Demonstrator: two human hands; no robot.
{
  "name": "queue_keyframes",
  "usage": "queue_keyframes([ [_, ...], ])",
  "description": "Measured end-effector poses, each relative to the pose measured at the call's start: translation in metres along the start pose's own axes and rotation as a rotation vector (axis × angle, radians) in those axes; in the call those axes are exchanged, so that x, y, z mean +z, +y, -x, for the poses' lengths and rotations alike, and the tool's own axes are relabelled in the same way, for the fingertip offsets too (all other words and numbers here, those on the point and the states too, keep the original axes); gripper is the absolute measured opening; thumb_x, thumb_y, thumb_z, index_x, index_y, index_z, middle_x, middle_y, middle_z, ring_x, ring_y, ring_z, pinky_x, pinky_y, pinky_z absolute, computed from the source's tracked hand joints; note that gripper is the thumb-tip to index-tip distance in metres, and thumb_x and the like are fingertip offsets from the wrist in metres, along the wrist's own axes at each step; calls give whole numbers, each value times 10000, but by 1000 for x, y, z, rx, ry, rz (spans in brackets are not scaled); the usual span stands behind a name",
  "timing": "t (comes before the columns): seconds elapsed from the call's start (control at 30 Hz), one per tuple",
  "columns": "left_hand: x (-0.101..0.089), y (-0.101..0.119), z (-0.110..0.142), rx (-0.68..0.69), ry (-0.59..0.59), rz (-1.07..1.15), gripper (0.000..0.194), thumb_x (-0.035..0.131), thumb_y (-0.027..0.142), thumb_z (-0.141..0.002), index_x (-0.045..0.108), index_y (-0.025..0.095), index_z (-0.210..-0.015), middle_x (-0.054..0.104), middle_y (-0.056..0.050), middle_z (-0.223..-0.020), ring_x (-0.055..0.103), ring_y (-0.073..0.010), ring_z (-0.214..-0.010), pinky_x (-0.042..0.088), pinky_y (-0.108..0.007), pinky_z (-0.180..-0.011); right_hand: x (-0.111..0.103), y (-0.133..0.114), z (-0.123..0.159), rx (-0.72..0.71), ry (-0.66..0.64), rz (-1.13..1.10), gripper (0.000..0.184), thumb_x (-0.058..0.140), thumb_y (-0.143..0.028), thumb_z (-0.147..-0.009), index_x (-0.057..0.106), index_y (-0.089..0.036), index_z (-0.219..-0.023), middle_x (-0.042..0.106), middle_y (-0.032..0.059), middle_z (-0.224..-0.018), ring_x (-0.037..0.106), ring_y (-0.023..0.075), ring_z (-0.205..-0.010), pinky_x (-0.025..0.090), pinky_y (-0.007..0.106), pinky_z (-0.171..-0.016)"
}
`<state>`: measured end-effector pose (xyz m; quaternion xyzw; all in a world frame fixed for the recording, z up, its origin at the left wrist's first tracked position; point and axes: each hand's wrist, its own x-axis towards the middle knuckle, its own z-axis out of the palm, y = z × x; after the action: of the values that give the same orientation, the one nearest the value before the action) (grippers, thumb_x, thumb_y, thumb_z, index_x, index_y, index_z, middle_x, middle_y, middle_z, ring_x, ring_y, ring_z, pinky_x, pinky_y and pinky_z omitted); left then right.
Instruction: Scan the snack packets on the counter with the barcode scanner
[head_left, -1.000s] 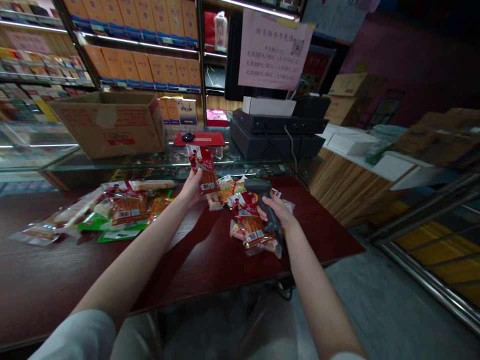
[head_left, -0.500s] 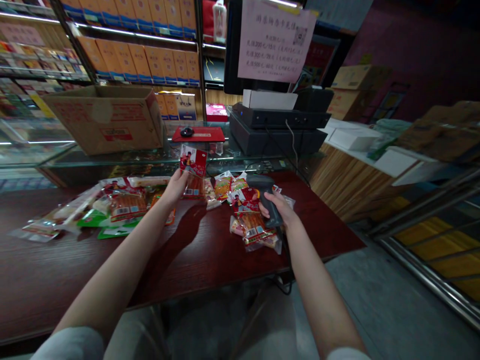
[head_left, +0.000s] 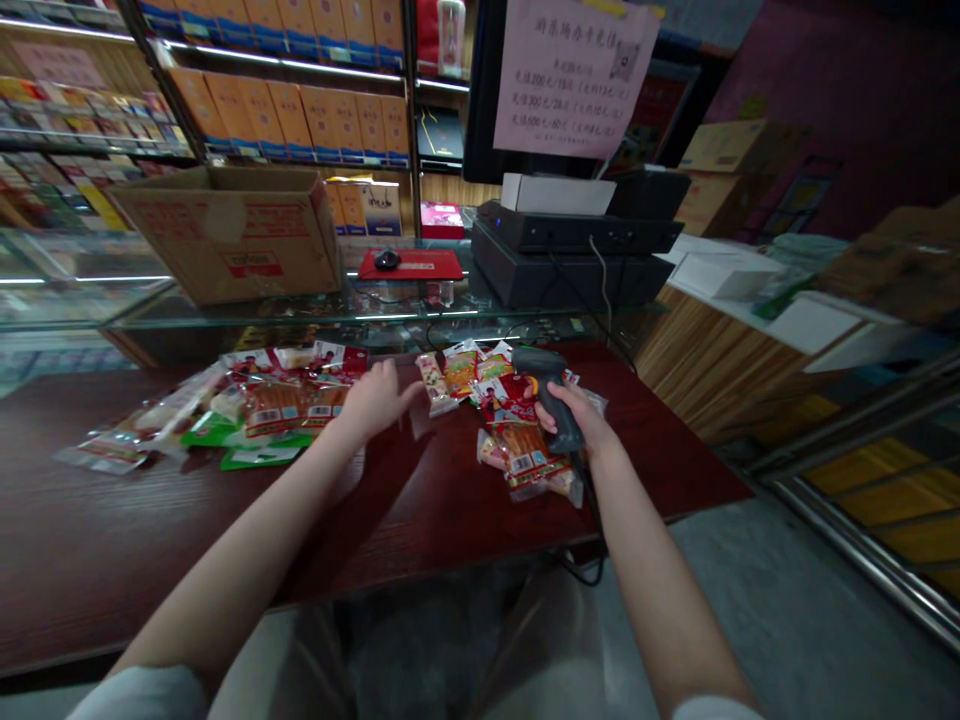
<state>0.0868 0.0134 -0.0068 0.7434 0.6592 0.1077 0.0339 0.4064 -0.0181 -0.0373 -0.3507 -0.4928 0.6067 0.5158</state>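
Observation:
My right hand (head_left: pixel 581 415) is wrapped round the handle of a dark barcode scanner (head_left: pixel 559 405), its head pointing left over a pile of snack packs. In that pile lie a red snack packet (head_left: pixel 504 397), a clear-fronted pack of reddish sticks (head_left: pixel 525 458) and orange packets (head_left: pixel 460 372). My left hand (head_left: pixel 375 402) hovers above the dark red table with thumb and fingers apart and nothing held. Beside it on the left is another pile, with red packets (head_left: pixel 274 405) and a green packet (head_left: pixel 217 430). A slim pale packet (head_left: pixel 435 383) lies to its right.
Behind the table runs a glass counter (head_left: pixel 300 315) bearing an open cardboard box (head_left: pixel 240 235), a mouse (head_left: pixel 387 260) on a red mat, and a black cash drawer (head_left: pixel 562 270) under a monitor. The scanner's cable (head_left: pixel 592 500) hangs over the table's front edge.
My left hand has let go of the red snack packet, which now lies on the left pile. That hand has opened. My right hand still holds the scanner; the view has shifted slightly.

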Motion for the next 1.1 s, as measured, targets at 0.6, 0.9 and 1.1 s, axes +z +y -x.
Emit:
queue_keyframes([
  [0.6, 34, -13, -25, -199, -204, 2022, 356, 413, 105, -803, 594, 69, -1107, 681, -105, -827, 644, -139, -655, 545, -253, -615, 33, -24, -8, -9, 37, 158, 368, 687, -485, -767, 548, -187, -932, 631, -12, -570, 525, 111, -436, 375, 217, -427],
  [0.9, 38, -10, -24, -221, -208, 2137, 304, 433, 104, -814, 616, 65, -1054, 684, -93, -808, 612, -133, -596, 502, -233, -521, 82, -3, -54, 14, -12, 61, 394, 761, -444, -676, 512, -220, -885, 581, -50, -633, 441, 83, -441, 339, 220, -387],
  [1.1, 31, -10, -24, -203, -52, 1761, 242, 441, 171, -813, 643, 85, -914, 654, -87, -771, 603, -144, -649, 491, -251, -594, 83, 12, -63, 27, -42, 55, 361, 722, -487, -723, 523, -218, -860, 480, -79, -504, 409, 88, -410, 314, 218, -392],
])
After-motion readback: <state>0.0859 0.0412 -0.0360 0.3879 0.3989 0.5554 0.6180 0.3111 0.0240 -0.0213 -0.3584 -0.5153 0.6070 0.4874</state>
